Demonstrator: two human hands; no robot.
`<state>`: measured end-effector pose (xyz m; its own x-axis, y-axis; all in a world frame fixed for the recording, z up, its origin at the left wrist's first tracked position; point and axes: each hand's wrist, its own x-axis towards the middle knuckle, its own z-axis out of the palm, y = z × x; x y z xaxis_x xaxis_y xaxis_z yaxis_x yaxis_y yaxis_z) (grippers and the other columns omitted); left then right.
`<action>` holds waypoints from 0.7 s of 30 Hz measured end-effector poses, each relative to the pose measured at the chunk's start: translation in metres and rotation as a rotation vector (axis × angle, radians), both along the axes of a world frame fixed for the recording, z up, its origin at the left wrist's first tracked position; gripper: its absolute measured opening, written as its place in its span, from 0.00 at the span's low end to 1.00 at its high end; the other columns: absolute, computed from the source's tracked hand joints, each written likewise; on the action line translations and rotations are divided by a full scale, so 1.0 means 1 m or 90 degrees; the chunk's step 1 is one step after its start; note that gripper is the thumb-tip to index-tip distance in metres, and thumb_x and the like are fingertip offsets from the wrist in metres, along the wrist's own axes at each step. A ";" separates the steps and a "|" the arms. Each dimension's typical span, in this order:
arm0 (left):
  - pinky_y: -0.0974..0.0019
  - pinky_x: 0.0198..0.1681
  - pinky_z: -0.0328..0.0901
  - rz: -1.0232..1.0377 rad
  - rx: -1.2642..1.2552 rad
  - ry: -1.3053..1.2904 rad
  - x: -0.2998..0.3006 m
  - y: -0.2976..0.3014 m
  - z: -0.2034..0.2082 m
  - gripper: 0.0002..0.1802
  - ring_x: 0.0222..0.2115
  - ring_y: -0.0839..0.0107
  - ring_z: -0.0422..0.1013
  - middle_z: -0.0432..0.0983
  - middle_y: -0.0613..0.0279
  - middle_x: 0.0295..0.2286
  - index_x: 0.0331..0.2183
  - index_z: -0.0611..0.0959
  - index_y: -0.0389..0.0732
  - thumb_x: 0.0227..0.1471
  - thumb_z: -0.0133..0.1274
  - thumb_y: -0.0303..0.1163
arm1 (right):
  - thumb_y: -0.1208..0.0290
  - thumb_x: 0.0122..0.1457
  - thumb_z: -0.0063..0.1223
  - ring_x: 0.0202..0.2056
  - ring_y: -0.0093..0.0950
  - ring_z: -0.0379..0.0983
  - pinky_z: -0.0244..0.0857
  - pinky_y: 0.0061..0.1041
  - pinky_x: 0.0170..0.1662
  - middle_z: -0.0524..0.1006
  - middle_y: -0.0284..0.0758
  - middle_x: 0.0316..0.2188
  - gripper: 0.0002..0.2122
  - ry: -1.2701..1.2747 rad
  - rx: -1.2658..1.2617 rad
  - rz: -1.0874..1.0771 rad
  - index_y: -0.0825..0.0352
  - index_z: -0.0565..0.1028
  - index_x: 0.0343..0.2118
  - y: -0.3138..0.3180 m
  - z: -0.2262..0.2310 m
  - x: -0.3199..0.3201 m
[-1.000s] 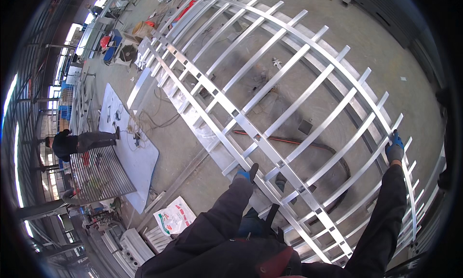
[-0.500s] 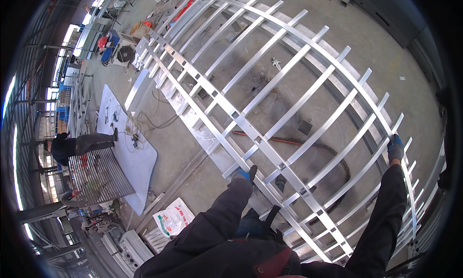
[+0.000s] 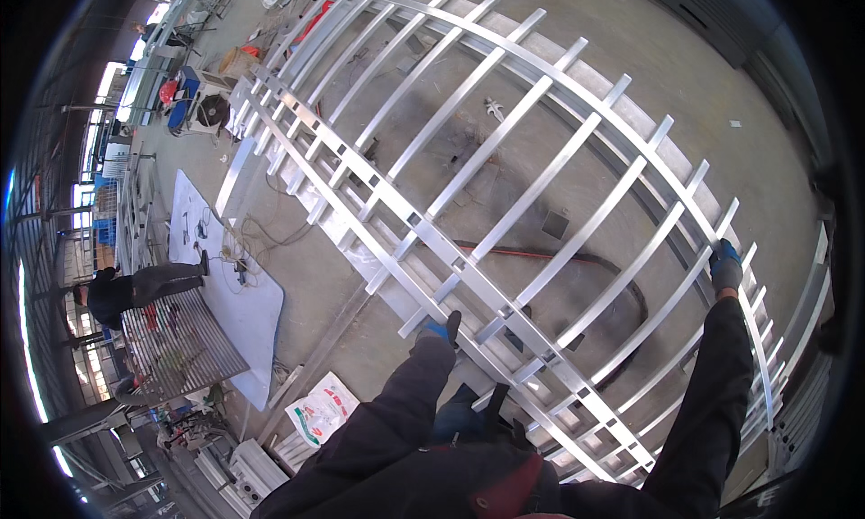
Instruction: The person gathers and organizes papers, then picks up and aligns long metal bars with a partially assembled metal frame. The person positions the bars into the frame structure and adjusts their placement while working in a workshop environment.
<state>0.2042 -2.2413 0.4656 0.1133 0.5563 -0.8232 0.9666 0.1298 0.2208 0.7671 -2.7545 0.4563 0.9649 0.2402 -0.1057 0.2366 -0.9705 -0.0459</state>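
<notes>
A large silvery metal frame [image 3: 438,243] stretches in front of me, with long rails crossed by several slats. My left hand [image 3: 438,329], in a blue and dark glove, is at the near straight rail [image 3: 387,260]; its thumb points up and its fingers are partly hidden around the edge. Farther right, my right hand [image 3: 725,268], gloved the same way, is closed over the curved outer rail [image 3: 632,133] near a slat end. Both arms are in dark sleeves, the right one stretched out.
To the left a person [image 3: 115,294] in dark clothes is beside a slatted panel [image 3: 185,343] and a pale sheet [image 3: 266,314] with cables. A white printed bag [image 3: 323,409] lies near my left arm. A dark-red hose [image 3: 586,259] curves on the floor beneath the slats.
The whole view has shifted, so frame and floor appear a little farther left. Both hands stay at the same rails, with no clear movement of the frame over the floor.
</notes>
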 end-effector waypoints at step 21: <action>0.59 0.22 0.76 0.082 0.030 -0.060 -0.010 0.003 -0.022 0.39 0.28 0.58 0.80 0.81 0.49 0.37 0.55 0.74 0.35 0.50 0.68 0.50 | 0.64 0.58 0.58 0.49 0.48 0.77 0.71 0.42 0.52 0.81 0.45 0.47 0.20 0.024 0.007 -0.021 0.60 0.75 0.54 0.021 0.025 -0.010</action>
